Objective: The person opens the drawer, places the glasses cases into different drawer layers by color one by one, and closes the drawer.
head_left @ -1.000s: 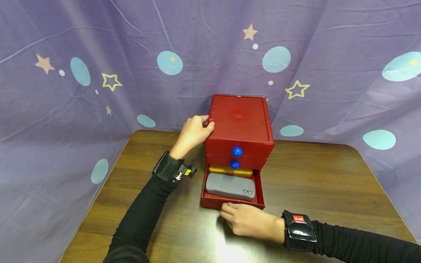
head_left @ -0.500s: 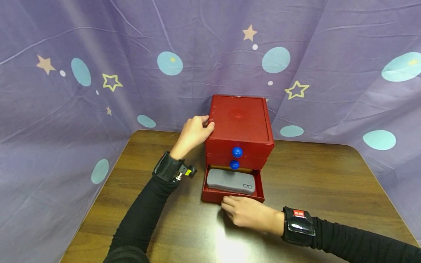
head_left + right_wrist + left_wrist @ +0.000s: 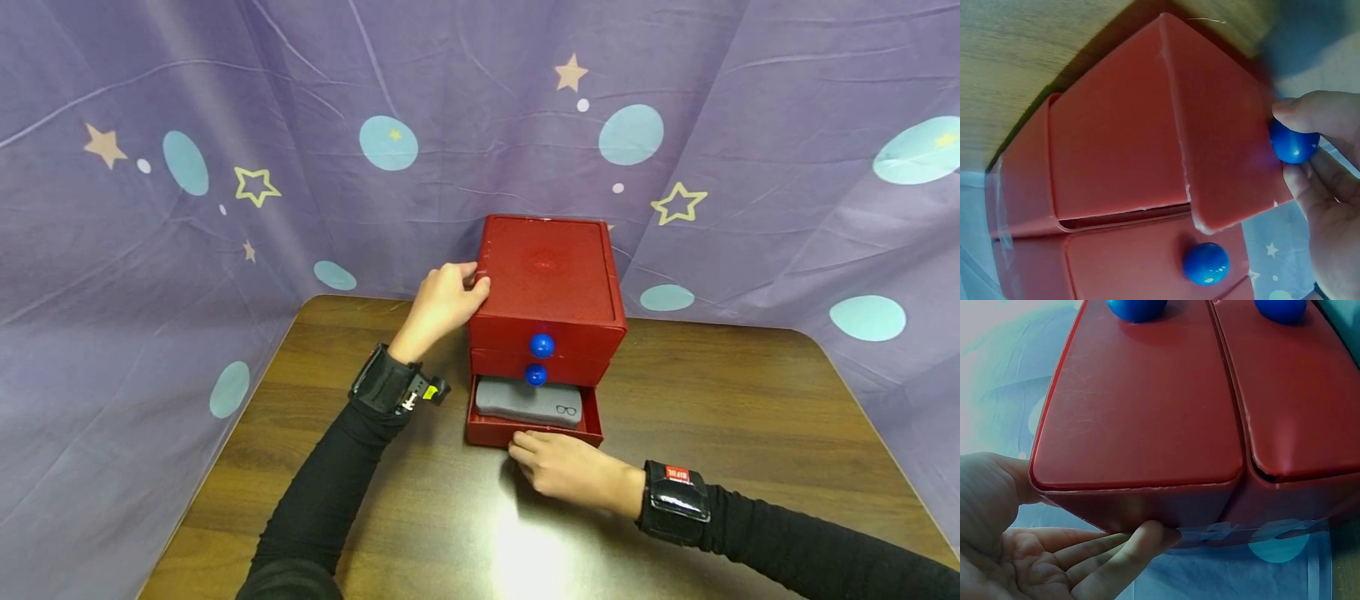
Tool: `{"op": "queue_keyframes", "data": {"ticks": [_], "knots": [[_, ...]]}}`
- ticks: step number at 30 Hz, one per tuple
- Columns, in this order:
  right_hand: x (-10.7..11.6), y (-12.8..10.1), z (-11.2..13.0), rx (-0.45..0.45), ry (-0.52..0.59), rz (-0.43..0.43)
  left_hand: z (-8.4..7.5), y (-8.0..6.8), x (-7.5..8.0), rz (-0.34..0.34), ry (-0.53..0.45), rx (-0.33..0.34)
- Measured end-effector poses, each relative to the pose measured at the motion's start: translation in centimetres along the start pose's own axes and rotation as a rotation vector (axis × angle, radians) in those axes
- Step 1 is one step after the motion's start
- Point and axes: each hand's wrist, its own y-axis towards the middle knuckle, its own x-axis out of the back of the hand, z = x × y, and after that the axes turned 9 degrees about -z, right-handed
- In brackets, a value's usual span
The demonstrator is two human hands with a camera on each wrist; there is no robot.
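**Sliding the bottom drawer shut on the grey case**

Pushing inward, the right hand (image 3: 564, 468) has driven the bottom drawer (image 3: 534, 433) well back into the red chest (image 3: 546, 283) over the last second: the yellow case that showed behind the grey glasses case (image 3: 529, 401) has gone out of sight under the middle drawer, and only the front strip of the grey case shows. The drawer looks most of the way closed, with a short stretch left to travel.

The right wrist view shows the right fingers (image 3: 1310, 115) pinching the drawer's blue knob (image 3: 1294, 142), thumb on one side and curled fingers on the other, so the drawer front lies directly against the fingertips and the grey case just beyond them, inside the tray. The two other blue knobs (image 3: 542, 345) sit above the fingers.

The left hand (image 3: 441, 302) braces the chest's upper left edge, thumb on top and fingers (image 3: 1124, 551) straight along the side wall, holding it on the tabletop (image 3: 750, 400).
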Motion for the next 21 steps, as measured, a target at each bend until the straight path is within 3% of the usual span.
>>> {"op": "queue_keyframes", "data": {"ticks": [21], "knots": [[-2.4,0.0,-1.0,-0.082,0.047,-0.010,0.2,0.2,-0.1,-0.008,0.002,-0.003]]}}
